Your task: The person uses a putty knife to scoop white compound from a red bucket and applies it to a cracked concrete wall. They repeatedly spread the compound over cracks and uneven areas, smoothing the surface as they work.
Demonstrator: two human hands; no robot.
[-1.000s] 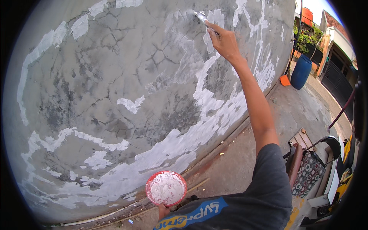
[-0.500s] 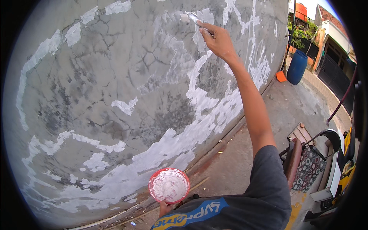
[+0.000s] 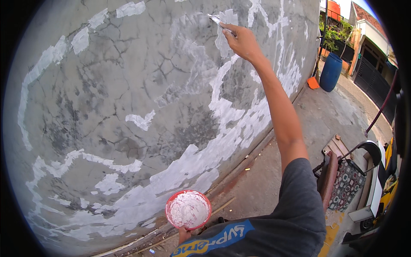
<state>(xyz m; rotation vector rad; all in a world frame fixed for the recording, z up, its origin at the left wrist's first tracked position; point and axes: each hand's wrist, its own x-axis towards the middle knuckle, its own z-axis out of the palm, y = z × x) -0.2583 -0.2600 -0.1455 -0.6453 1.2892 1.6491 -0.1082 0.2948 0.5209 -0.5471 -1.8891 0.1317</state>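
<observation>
High on the cracked grey wall (image 3: 141,73), my right hand (image 3: 242,42) is closed around the handle of a putty knife (image 3: 216,20). Its blade rests at the wall, beside patches of white putty. Low down, my left hand (image 3: 184,234) grips the rim of a red bowl (image 3: 168,214), its fingers partly hidden by the bowl. White putty (image 3: 188,209) coats the inside of the bowl. Smeared putty (image 3: 233,113) covers much of the wall's lower part and outlines several bare grey areas.
Concrete ground (image 3: 319,118) runs along the wall's foot. To the right stand a blue barrel (image 3: 331,73) and an orange dustpan (image 3: 313,82). Nearer are a patterned cushion chair (image 3: 345,184) and part of a yellow vehicle (image 3: 388,188). A dark gate (image 3: 369,79) lies beyond.
My right hand and the putty knife have moved only slightly at the same stretch of wall. The bowl stays in my left hand. The view has shifted a little.
</observation>
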